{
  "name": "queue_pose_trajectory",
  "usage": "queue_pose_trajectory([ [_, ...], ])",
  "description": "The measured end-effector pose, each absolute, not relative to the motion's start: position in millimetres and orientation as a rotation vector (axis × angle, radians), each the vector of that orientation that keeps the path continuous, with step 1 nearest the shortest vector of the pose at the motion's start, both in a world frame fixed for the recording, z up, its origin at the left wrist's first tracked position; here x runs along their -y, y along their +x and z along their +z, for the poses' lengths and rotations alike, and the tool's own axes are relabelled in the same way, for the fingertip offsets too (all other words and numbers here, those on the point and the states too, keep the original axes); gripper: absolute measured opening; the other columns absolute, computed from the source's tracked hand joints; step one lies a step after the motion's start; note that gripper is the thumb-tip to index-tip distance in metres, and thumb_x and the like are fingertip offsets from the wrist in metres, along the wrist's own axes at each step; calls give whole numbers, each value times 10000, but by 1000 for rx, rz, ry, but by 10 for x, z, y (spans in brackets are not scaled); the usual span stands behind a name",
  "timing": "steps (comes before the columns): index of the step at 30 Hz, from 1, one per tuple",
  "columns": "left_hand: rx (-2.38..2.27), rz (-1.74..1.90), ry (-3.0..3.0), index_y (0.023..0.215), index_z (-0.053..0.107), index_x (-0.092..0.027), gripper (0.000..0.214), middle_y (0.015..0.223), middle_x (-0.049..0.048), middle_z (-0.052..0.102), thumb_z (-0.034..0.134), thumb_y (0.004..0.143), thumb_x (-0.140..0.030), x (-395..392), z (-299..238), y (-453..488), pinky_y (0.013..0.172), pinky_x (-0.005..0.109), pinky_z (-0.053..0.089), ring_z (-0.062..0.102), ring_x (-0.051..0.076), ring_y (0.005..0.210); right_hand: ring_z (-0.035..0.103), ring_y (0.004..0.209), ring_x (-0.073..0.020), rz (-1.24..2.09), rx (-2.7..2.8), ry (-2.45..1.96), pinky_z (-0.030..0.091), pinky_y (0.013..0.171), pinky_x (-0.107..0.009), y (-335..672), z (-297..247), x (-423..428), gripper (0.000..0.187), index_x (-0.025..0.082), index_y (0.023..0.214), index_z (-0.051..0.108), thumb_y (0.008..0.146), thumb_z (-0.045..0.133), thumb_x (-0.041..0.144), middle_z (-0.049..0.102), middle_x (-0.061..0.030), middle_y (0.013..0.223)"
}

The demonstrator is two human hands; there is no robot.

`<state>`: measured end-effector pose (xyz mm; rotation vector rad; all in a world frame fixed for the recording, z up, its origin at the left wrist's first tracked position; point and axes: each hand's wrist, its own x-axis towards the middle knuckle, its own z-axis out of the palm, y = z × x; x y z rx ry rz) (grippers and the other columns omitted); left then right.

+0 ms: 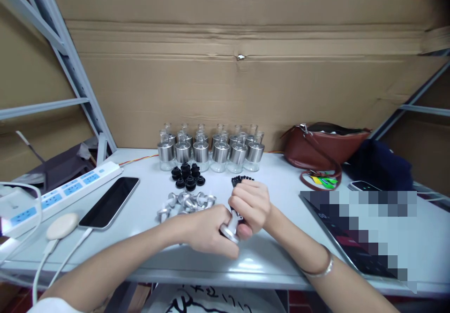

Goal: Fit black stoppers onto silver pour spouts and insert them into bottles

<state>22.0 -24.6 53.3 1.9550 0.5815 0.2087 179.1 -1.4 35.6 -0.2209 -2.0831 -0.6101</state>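
Observation:
My left hand point(207, 232) is closed around the wide round base of a silver metal pourer spout point(231, 228), low over the front of the table. My right hand point(251, 205) is closed at the spout's narrow end, its fingers curled and hiding that tip. A bit of black shows between the hands, too covered to make out. Left of them lies a loose pile of similar silver spouts point(188, 201), partly behind my left hand. Black ribbed stoppers point(190, 182) sit grouped behind the pile. Just beyond my right hand are several small black pieces point(242, 179) close together.
Glass bottles with steel sleeves point(221, 152) stand in rows at the back. On the left are a power strip point(70, 193), a phone point(109, 202), a white charging puck point(63, 226) and cables. A brown handbag point(325, 148) and a partly pixelated tablet point(346, 238) occupy the right.

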Motion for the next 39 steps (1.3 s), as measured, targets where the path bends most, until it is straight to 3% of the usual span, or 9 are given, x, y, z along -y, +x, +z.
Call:
queue_pose_trajectory([
  [4, -508, 249, 1843, 559, 256, -190, 291, 545, -70, 222, 547, 547, -184, 286, 452, 248, 460, 256, 129, 177, 68, 514, 238, 440, -151, -576, 2076, -180, 186, 458, -313, 1774, 354, 47, 573, 222, 502, 330, 970, 63, 417, 268, 9, 468],
  [10, -525, 224, 1593, 509, 406, -165, 192, 490, -64, 330, 573, 548, -252, 303, 397, 279, 455, 244, 184, 263, 64, 489, 228, 444, -143, -431, 2083, -168, 203, 455, -289, 1749, 326, -1, 510, 226, 525, 295, 971, 80, 346, 251, 21, 475],
  [25, -412, 301, 1449, 429, 403, -157, 172, 423, -65, 338, 545, 517, -198, 283, 340, 283, 407, 222, 158, 245, 44, 425, 196, 423, -113, -126, 2017, -151, 197, 429, -283, 1642, 181, -42, 435, 234, 582, 223, 968, 102, 396, 194, 43, 509],
  [31, -263, 253, 1461, 418, 378, -163, 191, 416, -71, 302, 536, 524, -167, 329, 461, 249, 407, 236, 122, 206, 47, 427, 223, 399, -95, 423, 1839, -424, 206, 406, -258, 1491, 155, 136, 482, 224, 555, 237, 971, 51, 378, 223, 40, 477],
  [36, -305, 168, 1631, 458, 359, -165, 206, 443, -75, 275, 548, 538, -141, 348, 500, 166, 409, 221, 146, 218, 47, 438, 262, 437, -89, 564, 1739, -585, 241, 450, -246, 1586, 225, 24, 467, 213, 556, 296, 965, 203, 419, 262, 50, 489],
  [39, -374, 337, 1610, 555, 435, -165, 106, 524, -59, 399, 534, 551, -129, 259, 451, 119, 422, 203, 241, 342, 57, 464, 324, 489, -92, 546, 1629, -861, 283, 493, -230, 1849, 307, -236, 405, 207, 589, 338, 941, 312, 405, 328, 50, 527],
])
